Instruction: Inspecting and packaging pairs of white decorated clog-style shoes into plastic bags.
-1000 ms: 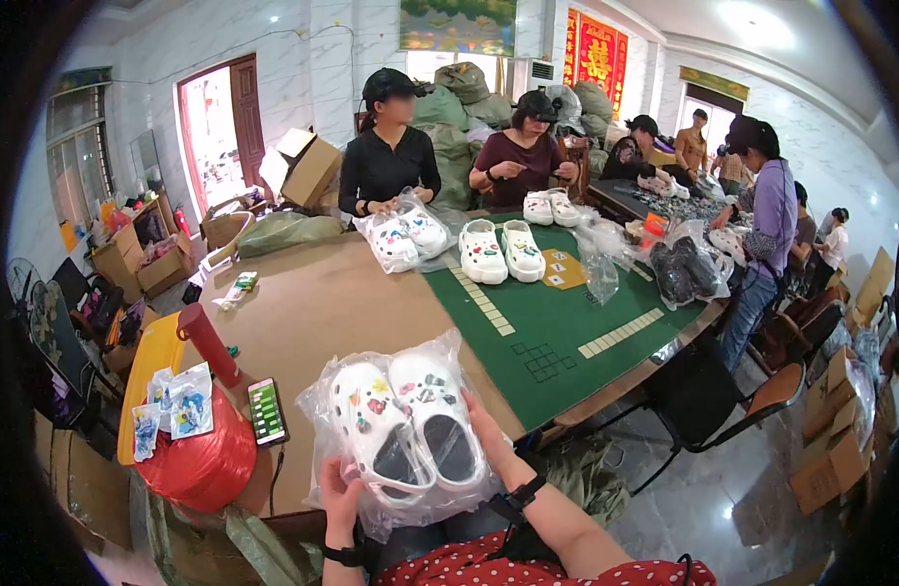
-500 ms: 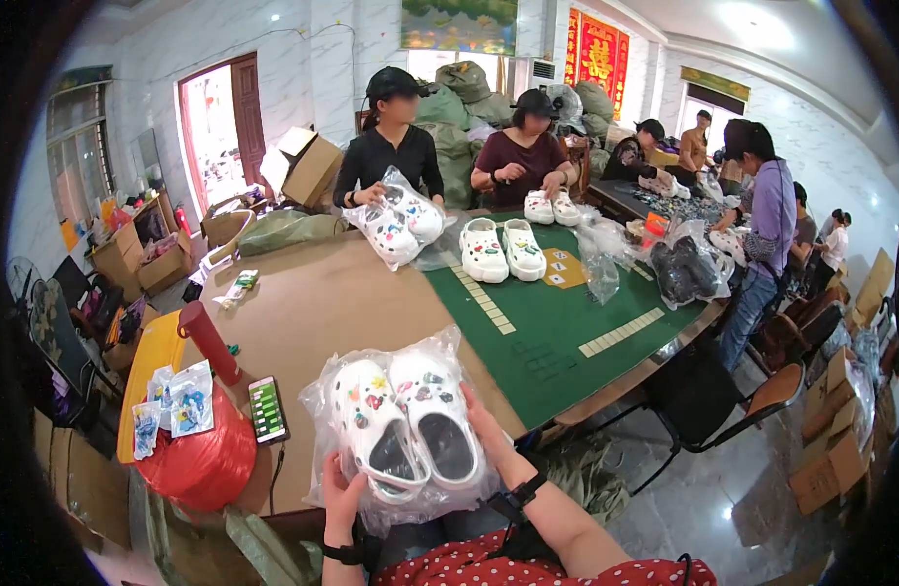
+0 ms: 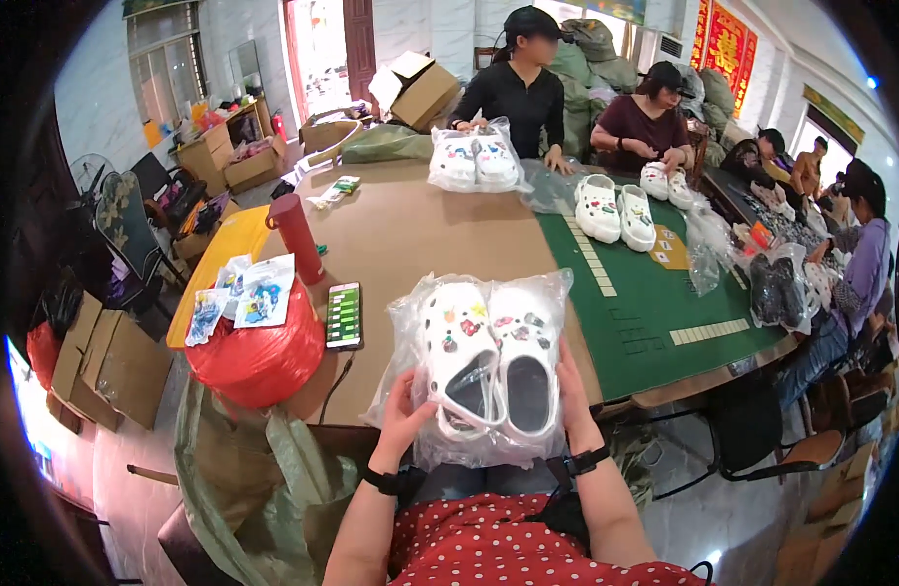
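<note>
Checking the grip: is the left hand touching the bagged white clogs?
Touching. The head view shows the left hand with fingers pressed against the clear bag around the white clogs, no gap between them.

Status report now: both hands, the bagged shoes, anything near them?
Left hand and right hand grip bagged white clogs. Phone and red bag lie left. Nothing blocks.

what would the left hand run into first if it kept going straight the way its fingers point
Probably the bagged pair of white clogs itself: the left hand points up and away from the body, pressed against the bag's left side. Beyond that lies the phone on the table, though depth is unclear.
</note>
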`<state>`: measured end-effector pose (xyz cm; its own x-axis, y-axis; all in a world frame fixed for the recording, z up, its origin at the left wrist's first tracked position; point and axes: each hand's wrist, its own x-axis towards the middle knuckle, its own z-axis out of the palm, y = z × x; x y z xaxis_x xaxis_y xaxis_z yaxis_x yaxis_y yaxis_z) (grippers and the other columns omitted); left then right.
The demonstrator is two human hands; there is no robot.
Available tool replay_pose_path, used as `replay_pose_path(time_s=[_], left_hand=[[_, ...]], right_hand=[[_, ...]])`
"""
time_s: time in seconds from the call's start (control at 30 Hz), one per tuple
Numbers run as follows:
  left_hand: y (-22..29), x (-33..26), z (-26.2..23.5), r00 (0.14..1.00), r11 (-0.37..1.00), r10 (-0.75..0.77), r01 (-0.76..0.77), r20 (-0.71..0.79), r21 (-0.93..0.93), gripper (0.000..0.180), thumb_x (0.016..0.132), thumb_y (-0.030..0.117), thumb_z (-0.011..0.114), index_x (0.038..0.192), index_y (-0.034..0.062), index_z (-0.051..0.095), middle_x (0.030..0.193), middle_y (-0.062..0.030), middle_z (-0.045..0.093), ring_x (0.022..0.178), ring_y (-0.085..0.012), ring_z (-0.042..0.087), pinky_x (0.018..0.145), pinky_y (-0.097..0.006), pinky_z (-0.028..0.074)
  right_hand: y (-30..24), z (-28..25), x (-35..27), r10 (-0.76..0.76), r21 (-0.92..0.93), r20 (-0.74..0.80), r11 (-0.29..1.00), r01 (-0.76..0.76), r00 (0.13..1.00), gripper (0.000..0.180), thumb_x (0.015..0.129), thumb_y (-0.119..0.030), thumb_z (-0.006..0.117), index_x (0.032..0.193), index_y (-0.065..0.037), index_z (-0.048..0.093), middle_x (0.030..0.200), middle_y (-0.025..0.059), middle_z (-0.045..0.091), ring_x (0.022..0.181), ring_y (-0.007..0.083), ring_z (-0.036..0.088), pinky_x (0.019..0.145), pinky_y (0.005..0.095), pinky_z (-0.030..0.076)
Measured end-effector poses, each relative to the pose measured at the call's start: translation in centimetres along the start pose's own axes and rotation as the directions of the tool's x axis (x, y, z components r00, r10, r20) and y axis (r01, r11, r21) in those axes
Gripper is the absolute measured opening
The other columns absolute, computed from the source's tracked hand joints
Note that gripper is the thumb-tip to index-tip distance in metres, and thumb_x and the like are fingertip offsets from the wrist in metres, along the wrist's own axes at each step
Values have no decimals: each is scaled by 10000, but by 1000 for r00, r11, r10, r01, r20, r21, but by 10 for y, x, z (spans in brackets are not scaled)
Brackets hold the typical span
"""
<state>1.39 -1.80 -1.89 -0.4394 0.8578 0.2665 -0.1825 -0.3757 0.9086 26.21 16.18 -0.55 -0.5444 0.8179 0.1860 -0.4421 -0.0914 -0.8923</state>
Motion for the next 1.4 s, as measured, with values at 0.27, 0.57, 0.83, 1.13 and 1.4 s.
replay_pose_path(time_s=[0.27, 0.57, 0.83, 1.13, 1.4], left_hand=[[-13, 3, 10, 992, 980, -66, 85, -110, 180, 566, 916, 35, 622, 1429, -27, 392, 1356, -128, 521, 1238, -194, 507, 1038, -323, 413], [-21, -8, 14, 990, 891, 94, -39, -102, 452, 510, 977, 102, 538, 1428, -76, 380, 1380, -197, 508, 1262, -261, 505, 1079, -374, 381], [-9, -13, 19, 970, 685, 237, -125, -58, 718, 481, 1041, 229, 429, 1405, -85, 428, 1391, -262, 510, 1294, -364, 496, 1088, -415, 365], [-11, -13, 20, 965, 690, 244, -104, -94, 716, 514, 1005, 228, 467, 1383, -120, 431, 1368, -319, 517, 1274, -442, 507, 1082, -444, 379], [-3, -20, 14, 976, 724, 161, -17, -146, 689, 488, 967, 144, 472, 1406, -66, 438, 1315, -278, 573, 1225, -388, 563, 1052, -436, 418]], right_hand=[[43, -47, 16, -1, -87, -46, 996, -3, 999, 682, 1026, -372, 460, 1540, 36, 274, 1605, 151, 283, 1480, 235, 253, 1200, 328, 180], [31, -23, 5, -42, -219, -124, 976, 14, 991, 595, 1029, -288, 470, 1518, 25, 339, 1587, 148, 339, 1472, 229, 291, 1204, 321, 190], [-3, 12, -1, -27, -408, -180, 912, -50, 983, 543, 1050, -217, 497, 1496, 56, 353, 1529, 147, 422, 1388, 181, 400, 1142, 288, 296], [-54, 16, -1, -504, -868, -17, 436, 238, 864, 349, 911, -134, 664, 1233, -17, 599, 1282, 183, 582, 1144, 285, 584, 953, 361, 472], [-208, 131, -68, -878, -642, 248, 167, 748, 409, 376, 901, -287, 628, 1201, -66, 576, 1287, 86, 513, 1095, 269, 578, 949, 392, 480]])
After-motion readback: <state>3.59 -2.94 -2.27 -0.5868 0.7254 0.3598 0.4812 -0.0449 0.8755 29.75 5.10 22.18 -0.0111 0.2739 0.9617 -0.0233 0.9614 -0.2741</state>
